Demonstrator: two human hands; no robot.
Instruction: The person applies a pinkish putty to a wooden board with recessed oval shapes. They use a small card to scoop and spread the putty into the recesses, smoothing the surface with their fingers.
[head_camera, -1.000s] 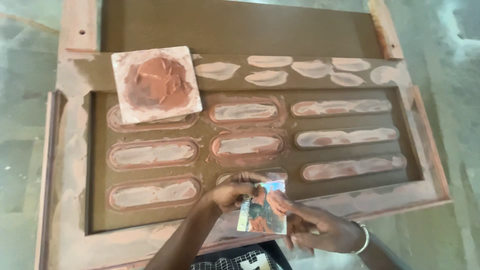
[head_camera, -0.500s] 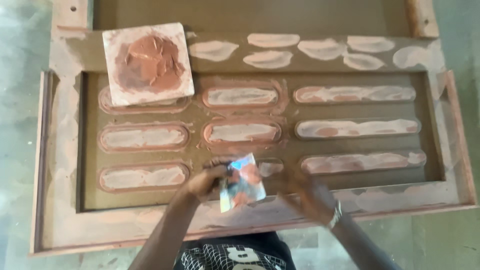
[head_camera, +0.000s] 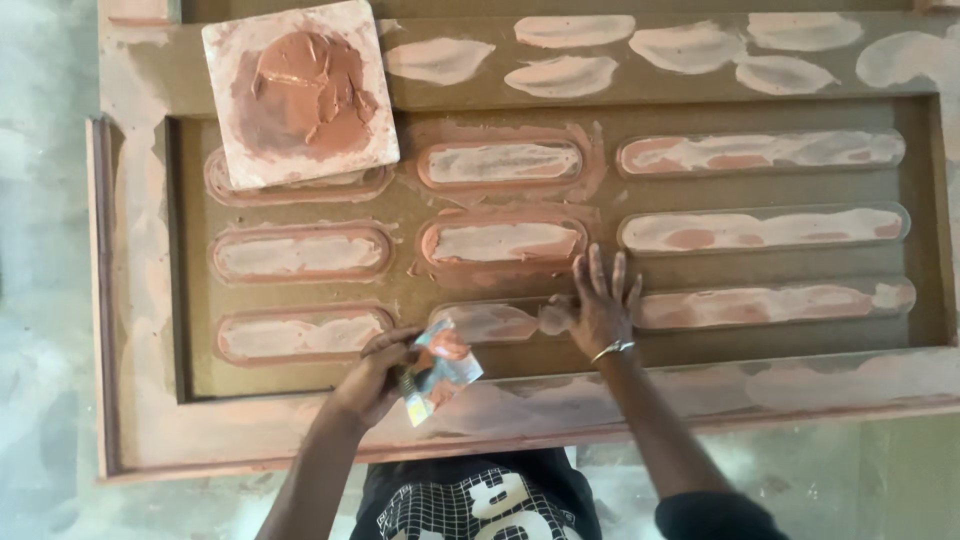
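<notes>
A brown wooden door panel lies flat in front of me, with several oval grooves smeared with pink and white filler paste. My left hand holds a small shiny card smeared with paste, near the panel's lower rail. My right hand, with a metal bracelet on the wrist, lies flat with fingers spread on the lowest middle groove. The thumb touches the paste there.
A square tile carrying a mound of reddish paste rests on the panel's upper left. Pale paste patches run along the top rail. Dusty concrete floor surrounds the panel.
My right hand has left the card and moved up onto the lowest middle groove, fingers spread. The card now stays in my left hand alone. The view has shifted closer.
</notes>
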